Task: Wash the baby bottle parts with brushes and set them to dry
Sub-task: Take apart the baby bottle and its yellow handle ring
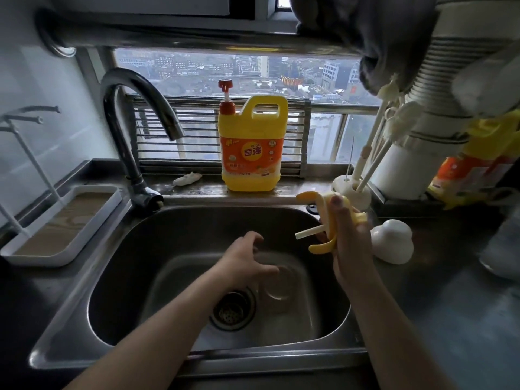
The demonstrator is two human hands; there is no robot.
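My right hand (350,243) holds a yellow handled bottle lid (329,218) with a pale straw sticking out to the left, over the sink's right rim. My left hand (247,263) reaches down into the steel sink (118,277) with fingers spread, just above a clear bottle (278,285) lying on the sink floor beside the drain (233,308). A white cap (392,244) rests on the counter to the right. White brushes (374,153) stand in a round holder (351,190) behind my right hand.
A yellow dish soap jug (251,147) stands on the ledge behind the sink. The curved tap (132,130) rises at the back left. A white drying tray (62,223) with a thin rack sits on the left counter. Another yellow bottle (472,170) stands far right.
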